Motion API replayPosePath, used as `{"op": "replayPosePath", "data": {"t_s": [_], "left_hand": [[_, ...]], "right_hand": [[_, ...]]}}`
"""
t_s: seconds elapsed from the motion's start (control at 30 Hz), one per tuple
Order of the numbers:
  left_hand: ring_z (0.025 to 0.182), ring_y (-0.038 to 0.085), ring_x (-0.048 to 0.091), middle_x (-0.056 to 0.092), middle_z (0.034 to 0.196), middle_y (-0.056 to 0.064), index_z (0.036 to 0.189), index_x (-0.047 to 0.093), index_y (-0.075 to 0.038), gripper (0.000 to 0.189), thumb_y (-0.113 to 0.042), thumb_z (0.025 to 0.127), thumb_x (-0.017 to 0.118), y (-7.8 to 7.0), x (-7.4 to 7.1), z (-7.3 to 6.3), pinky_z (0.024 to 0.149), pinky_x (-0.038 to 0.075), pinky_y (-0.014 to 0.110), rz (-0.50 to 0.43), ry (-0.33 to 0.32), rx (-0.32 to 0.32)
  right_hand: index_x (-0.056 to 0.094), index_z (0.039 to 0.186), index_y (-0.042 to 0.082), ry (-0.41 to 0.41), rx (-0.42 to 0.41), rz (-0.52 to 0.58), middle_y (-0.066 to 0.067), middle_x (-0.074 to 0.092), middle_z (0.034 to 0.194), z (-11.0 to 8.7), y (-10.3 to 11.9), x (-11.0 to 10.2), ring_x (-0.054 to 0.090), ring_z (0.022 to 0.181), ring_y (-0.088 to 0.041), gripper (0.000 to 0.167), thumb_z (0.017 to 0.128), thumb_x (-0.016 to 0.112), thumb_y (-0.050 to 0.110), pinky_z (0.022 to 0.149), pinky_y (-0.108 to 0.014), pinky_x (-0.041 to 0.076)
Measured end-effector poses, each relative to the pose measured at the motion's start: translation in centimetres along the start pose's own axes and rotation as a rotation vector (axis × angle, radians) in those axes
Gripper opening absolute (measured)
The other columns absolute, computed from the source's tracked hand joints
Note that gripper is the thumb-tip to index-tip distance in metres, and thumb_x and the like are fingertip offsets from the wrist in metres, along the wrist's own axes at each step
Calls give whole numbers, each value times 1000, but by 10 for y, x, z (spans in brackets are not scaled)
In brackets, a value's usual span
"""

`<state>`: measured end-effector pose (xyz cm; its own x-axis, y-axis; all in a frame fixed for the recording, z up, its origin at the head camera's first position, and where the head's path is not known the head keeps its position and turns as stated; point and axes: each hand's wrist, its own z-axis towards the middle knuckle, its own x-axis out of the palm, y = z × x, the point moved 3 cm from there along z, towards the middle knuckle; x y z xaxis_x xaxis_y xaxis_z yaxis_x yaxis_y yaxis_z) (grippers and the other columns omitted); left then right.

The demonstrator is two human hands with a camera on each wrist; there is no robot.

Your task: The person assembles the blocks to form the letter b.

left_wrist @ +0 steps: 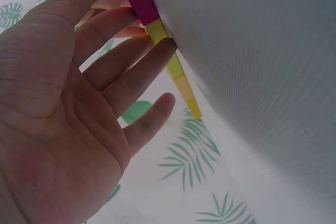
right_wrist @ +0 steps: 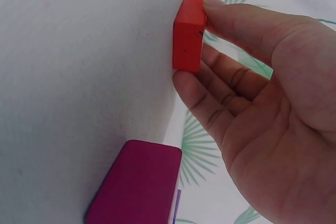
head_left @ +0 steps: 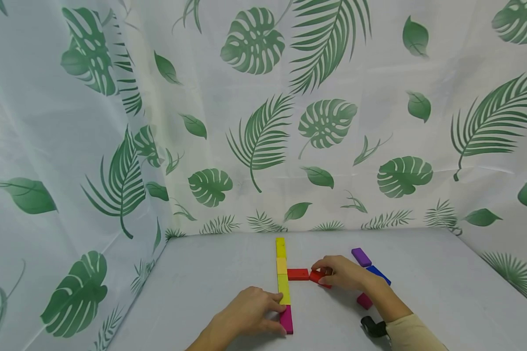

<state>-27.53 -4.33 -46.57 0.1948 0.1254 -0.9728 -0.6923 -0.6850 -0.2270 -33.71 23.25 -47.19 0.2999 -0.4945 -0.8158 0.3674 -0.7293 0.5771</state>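
Note:
A column of blocks stands on the table: a far yellow block (head_left: 281, 247), a pale orange-yellow one (head_left: 282, 265), a near yellow one (head_left: 283, 287) and a magenta block (head_left: 286, 320) at the near end. My left hand (head_left: 251, 312) touches this column's left side with fairly straight fingers, around the magenta block and the near yellow one. A red block (head_left: 297, 274) lies crosswise, its left end against the column. My right hand (head_left: 343, 273) pinches a second red block (right_wrist: 188, 35) between thumb and fingers; it sits slightly angled at the first one's right end.
Right of the right hand lie a purple block (head_left: 361, 257), a blue block (head_left: 379, 274) and another magenta block (head_left: 364, 301). A black device (head_left: 372, 326) is at the right wrist. A leaf-patterned curtain (head_left: 263, 209) encloses the table (head_left: 193, 273) at the back and sides.

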Motion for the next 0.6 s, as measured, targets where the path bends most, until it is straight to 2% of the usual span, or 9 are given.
{"op": "replayPosePath", "data": {"t_s": [0.3, 0.6], "left_hand": [[122, 2, 66, 70, 134, -14, 129, 73, -39, 53, -60, 81, 82, 1, 1, -1, 101, 54, 33, 2, -8, 11], [122, 1, 66, 70, 134, -13, 128, 74, -37, 53, -60, 81, 83, 0, -1, -2, 102, 54, 33, 3, -17, 19]], "right_hand": [[74, 127, 19, -2, 8, 1, 3, 65, 99, -1, 1, 0, 57, 95, -18, 34, 93, 78, 18, 75, -23, 53], [73, 128, 16, 1, -26, 5, 3, 64, 99, -1, 2, -1, 58, 93, -17, 35, 94, 78, 18, 74, -21, 52]]}}
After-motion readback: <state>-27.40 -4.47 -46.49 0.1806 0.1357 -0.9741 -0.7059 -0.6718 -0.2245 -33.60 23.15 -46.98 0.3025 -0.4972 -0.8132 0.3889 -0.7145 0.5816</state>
